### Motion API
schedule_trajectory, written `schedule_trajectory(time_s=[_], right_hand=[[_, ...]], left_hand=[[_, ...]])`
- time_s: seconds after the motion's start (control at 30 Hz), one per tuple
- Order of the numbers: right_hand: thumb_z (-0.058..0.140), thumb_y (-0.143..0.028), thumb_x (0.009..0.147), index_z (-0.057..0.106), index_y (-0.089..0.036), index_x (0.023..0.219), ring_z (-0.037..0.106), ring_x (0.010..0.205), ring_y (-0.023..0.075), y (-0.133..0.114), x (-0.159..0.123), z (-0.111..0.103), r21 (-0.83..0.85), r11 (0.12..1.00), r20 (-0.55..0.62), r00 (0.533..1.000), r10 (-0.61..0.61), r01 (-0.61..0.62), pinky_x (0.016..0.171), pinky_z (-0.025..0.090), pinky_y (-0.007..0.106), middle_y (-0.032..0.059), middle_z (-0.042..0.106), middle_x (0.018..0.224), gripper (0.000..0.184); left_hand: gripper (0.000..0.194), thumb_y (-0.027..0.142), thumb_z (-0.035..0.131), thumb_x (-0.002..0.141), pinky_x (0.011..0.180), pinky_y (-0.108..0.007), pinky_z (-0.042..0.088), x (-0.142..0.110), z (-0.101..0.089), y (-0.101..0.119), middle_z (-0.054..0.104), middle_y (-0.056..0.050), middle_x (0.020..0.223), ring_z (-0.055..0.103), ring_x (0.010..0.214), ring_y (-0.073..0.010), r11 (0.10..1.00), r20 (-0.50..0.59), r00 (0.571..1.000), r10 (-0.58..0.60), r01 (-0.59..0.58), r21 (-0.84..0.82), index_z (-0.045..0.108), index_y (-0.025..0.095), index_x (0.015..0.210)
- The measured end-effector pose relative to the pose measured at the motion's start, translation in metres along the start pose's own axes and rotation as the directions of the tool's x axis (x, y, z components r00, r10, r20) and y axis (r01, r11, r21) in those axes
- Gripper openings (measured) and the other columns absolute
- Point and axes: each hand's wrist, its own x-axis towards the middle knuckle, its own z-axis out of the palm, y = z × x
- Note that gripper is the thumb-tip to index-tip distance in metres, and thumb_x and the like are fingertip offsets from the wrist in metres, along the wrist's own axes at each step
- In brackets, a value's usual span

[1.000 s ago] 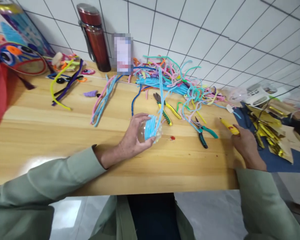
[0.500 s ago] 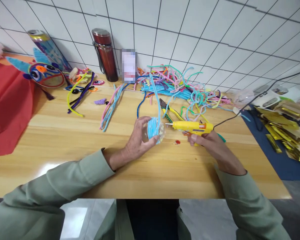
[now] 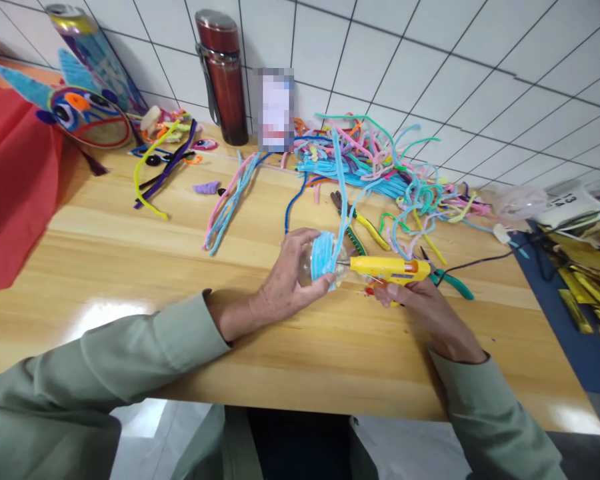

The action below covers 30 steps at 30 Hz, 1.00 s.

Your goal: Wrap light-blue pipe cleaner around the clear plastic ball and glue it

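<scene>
My left hand is closed around a clear, rounded plastic piece, perhaps part of a bottle, wrapped in light-blue pipe cleaner. Loose ends of the blue pipe cleaner stick up from it toward the back. In my right hand is a yellow glue gun, held by its handle and pointing left. Its metal nozzle reaches the right side of the wrapped piece; whether it touches is hard to tell. A black cord runs from the gun to the right.
Behind my hands lie yellow-handled pliers, green-handled pliers and a heap of pipe cleaners. A red thermos and a blurred-out upright panel stand by the wall. A decorated face piece is left, gold foil right.
My right hand has brought the glue gun from the far right over to the wrapped piece. My left hand keeps its hold on that piece, nearly in place.
</scene>
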Motion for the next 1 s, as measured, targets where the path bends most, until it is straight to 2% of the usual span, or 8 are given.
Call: schedule_trajectory(time_s=[0.1, 0.27, 0.47, 0.73, 1.0], right_hand=[[0.086, -0.067, 0.084, 0.074, -0.020, 0.082, 0.054, 0.063, 0.0170, 0.010, 0.000, -0.004, 0.006, 1.000, 0.040, 0.999, 0.009, -0.009, 0.064, 0.048, 0.034, 0.0008, 0.062, 0.068, 0.048], [0.081, -0.068, 0.088, 0.068, -0.020, 0.072, 0.054, 0.064, 0.0169, 0.024, 0.003, -0.009, 0.014, 1.000, 0.055, 0.998, -0.020, 0.019, 0.069, 0.047, 0.036, 0.0009, 0.061, 0.066, 0.052], [0.081, -0.066, 0.089, 0.069, -0.021, 0.076, 0.054, 0.064, 0.0176, 0.025, 0.005, -0.006, 0.011, 1.000, 0.051, 0.998, -0.021, 0.021, 0.067, 0.045, 0.035, 0.0008, 0.062, 0.067, 0.049], [0.078, -0.064, 0.093, 0.067, -0.021, 0.077, 0.056, 0.069, 0.0182, 0.033, 0.006, -0.011, -0.002, 0.999, 0.081, 0.995, -0.051, 0.052, 0.077, 0.052, 0.038, 0.0007, 0.061, 0.071, 0.047], [0.080, -0.063, 0.092, 0.072, -0.022, 0.090, 0.055, 0.068, 0.0179, 0.035, 0.008, -0.006, 0.015, 0.998, 0.065, 0.996, -0.067, 0.066, 0.067, 0.049, 0.035, 0.0011, 0.062, 0.075, 0.042]], left_hand=[[0.069, 0.036, 0.076, 0.097, 0.121, -0.060, 0.050, 0.000, 0.001, 0.000, 0.051, -0.015, 0.147, 0.053, 0.142, -0.0351, 1.000, -0.009, 1.000, 0.005, -0.005, -0.012, 0.040, 0.029, 0.154], [0.068, 0.036, 0.077, 0.096, 0.121, -0.060, 0.050, 0.000, 0.001, -0.001, 0.051, -0.016, 0.147, 0.053, 0.142, -0.0348, 1.000, -0.003, 1.000, 0.007, -0.008, -0.025, 0.041, 0.028, 0.154], [0.066, 0.037, 0.076, 0.097, 0.120, -0.058, 0.051, 0.000, 0.001, -0.002, 0.052, -0.015, 0.146, 0.055, 0.140, -0.0341, 1.000, -0.001, 1.000, -0.011, 0.011, -0.028, 0.042, 0.028, 0.153], [0.067, 0.037, 0.075, 0.098, 0.119, -0.059, 0.051, -0.002, 0.001, -0.004, 0.049, -0.015, 0.148, 0.055, 0.139, -0.0333, 0.998, 0.027, 0.998, -0.053, 0.054, -0.035, 0.039, 0.029, 0.155], [0.068, 0.037, 0.075, 0.098, 0.123, -0.060, 0.047, -0.002, 0.000, -0.003, 0.049, -0.014, 0.149, 0.054, 0.142, -0.0333, 0.999, 0.025, 0.999, -0.029, 0.030, -0.032, 0.040, 0.030, 0.156]])
